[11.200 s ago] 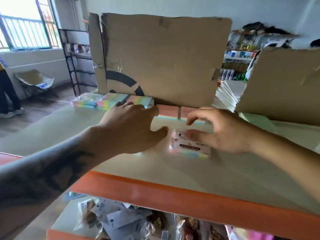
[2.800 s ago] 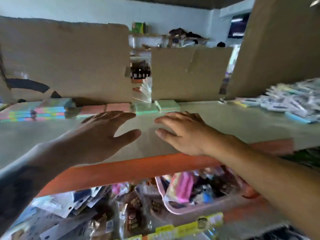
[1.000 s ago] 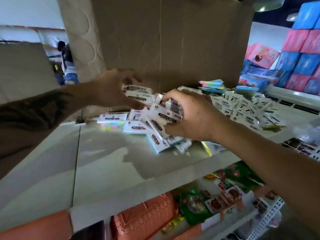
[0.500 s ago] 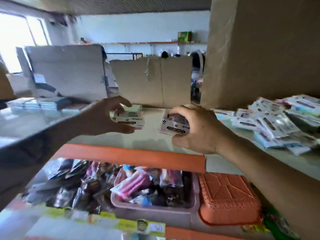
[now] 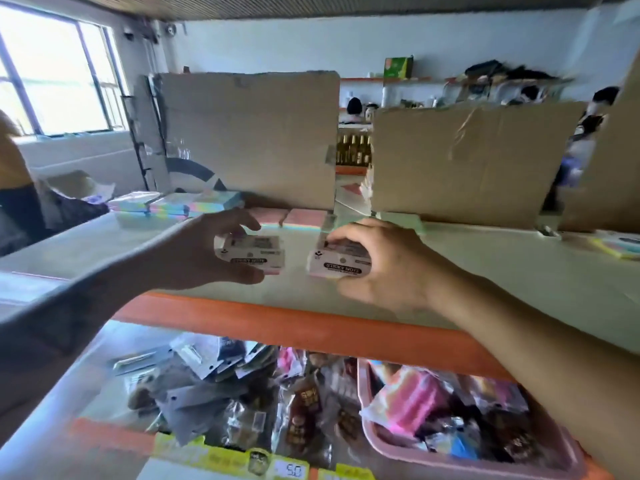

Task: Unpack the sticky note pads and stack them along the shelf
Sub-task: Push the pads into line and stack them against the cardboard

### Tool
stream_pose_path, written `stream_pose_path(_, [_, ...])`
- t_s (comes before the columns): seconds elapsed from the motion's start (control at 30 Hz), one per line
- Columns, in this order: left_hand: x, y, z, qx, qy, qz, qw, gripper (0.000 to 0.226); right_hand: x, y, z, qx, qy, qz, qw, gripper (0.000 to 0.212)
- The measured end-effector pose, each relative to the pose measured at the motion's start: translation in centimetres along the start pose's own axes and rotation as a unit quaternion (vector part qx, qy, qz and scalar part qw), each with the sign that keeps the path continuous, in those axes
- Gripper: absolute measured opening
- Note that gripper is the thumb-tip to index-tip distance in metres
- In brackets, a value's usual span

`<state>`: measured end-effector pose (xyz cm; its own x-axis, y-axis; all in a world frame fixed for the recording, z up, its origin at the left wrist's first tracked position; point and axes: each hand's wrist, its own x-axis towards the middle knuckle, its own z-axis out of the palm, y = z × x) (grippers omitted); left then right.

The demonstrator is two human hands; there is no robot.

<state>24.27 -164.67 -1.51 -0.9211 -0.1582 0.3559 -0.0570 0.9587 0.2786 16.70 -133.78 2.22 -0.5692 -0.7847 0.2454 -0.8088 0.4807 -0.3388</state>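
My left hand grips a small stack of wrapped sticky note packs just above the pale shelf. Beside it, my right hand grips another stack of sticky note packs low over the shelf surface. Behind both hands a row of pads lies along the back of the shelf: pastel rainbow pads on the left, then pink pads in the middle. A green pad is partly hidden behind my right hand.
Two cardboard sheets stand upright at the back of the shelf. The shelf has an orange front edge. Below it sits a pink basket and loose packets of goods. More pads lie at the far right.
Both hands took stacks of packs from the pile on the right and carried them left. Since half a second ago they have come lower and closer to the shelf surface.
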Motion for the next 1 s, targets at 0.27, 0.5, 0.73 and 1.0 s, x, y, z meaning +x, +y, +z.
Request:
stream_pose_path(0.27, [-0.2, -9.4, -0.6, -0.057, -0.025, 0.027, 0.998, 0.083, 9.5, -5.4, 6.0, 0.012, -0.052, 0.026, 0.998, 0.065])
stream_pose_path(0.5, [-1.6, -9.8, -1.0, -0.096, -0.033, 0.053, 0.993, 0.069, 11.4, -4.3, 7.3, 0.065, -0.085, 0.018, 0.994, 0.045])
stream_pose_path(0.73, [-1.8, -5.9, -2.3, -0.109, -0.033, 0.053, 0.992, 0.067, 10.9, -3.1, 6.7, 0.192, -0.051, 0.005, 0.980, 0.046])
stream_pose_path(1.0, [-1.0, -3.8, -1.4, -0.299, 0.018, 0.025, 0.954, 0.027, 11.2, -3.2, 7.4, 0.276, 0.109, -0.050, 0.954, 0.028])
